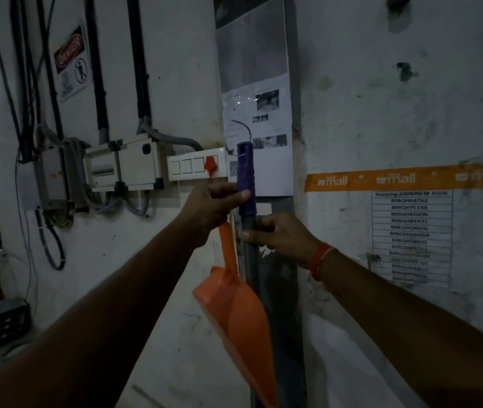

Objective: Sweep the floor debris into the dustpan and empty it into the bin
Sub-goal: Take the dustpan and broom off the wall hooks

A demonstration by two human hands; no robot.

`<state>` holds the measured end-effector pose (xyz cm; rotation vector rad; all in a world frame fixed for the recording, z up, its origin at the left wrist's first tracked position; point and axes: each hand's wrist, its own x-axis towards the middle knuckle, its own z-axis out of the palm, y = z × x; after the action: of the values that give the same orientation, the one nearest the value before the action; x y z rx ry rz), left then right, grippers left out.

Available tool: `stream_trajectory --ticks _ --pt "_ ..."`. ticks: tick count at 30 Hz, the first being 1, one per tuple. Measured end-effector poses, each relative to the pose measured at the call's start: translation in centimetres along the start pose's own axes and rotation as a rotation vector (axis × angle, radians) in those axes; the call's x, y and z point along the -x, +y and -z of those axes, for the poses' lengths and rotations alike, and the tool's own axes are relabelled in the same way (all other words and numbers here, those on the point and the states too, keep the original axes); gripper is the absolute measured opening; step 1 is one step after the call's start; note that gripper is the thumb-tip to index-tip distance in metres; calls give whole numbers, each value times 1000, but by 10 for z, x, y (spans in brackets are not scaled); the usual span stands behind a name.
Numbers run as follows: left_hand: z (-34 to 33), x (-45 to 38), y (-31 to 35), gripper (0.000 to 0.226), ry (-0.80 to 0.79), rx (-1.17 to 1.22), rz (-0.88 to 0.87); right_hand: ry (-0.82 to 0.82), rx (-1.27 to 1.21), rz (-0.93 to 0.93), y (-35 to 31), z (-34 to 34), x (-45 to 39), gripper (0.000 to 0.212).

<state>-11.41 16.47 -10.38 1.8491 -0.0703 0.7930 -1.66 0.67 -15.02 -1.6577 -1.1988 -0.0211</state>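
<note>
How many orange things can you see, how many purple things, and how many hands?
Orange: 4: dustpan, plug, tape strip, wrist band
Purple: 1: broom grip
Hands: 2: left hand, right hand
Total: 7

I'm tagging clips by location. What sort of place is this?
Probably a warehouse or stockroom utility corner: a breaker box with cables, a printed ASIN list on the scuffed wall, and orange packing tape.
</note>
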Motion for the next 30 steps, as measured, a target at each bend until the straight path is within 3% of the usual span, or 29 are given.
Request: stream_trajectory --ticks 8,11,15,19,24,30 --pt "11 22 -22 33 66 49 100 -7 11 48 -12 -6 -12 11" --pt "13 32 -32 30 57 92 122 21 32 62 -21 1 -20 18" --pt "15 48 -49 24 -27 50 136 74 -16 65 -39 13 -28 24" --pt "9 64 -62 41 -138 -80 169 111 -113 49 -59 20 -40 25" --pt "2 69 -68 27 -188 -116 83 211 -159 68 -79 20 -49 24" --pt "7 68 -64 23 -118 -140 72 282 139 226 -72 4 -26 35"
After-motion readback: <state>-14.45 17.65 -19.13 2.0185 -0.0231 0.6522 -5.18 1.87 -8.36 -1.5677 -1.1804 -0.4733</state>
